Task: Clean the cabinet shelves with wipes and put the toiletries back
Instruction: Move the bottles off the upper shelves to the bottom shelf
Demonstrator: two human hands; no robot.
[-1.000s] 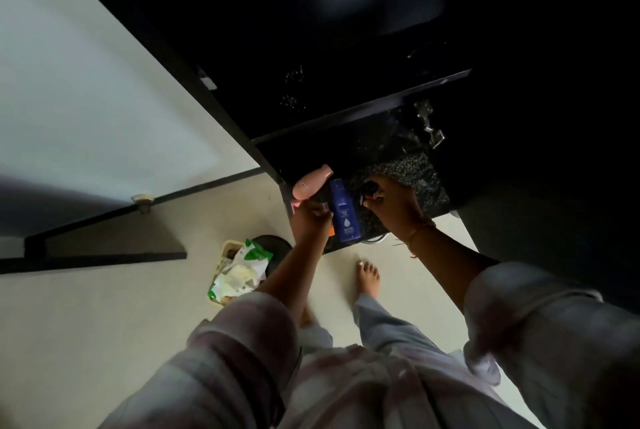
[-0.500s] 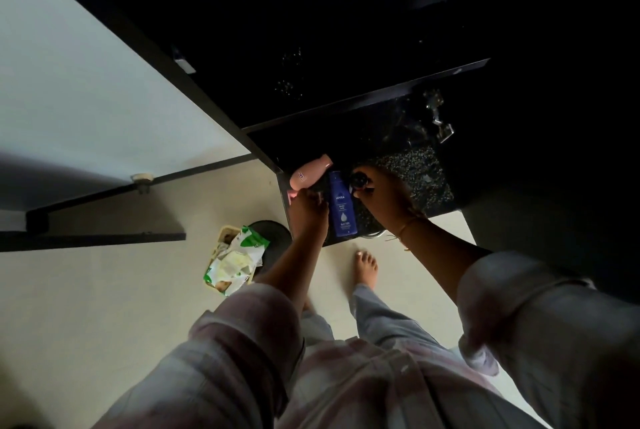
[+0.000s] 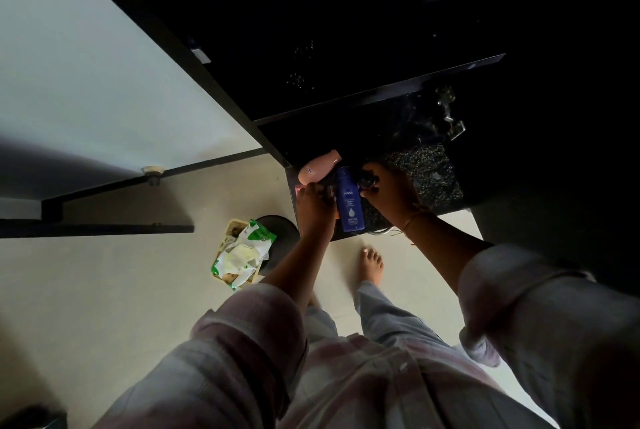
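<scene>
A wipes pack lies in a basket on the floor, left of the dark speckled shelf. On that shelf, the blue Nivea bottle sits between both hands. The left hand grips a pink bottle; the right hand curls round a small dark item.

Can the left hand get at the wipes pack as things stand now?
Probably not at once. The left hand is up at the counter, gripping a pink bottle, and the wipes pack lies on the floor below. Nothing covers it.
</scene>
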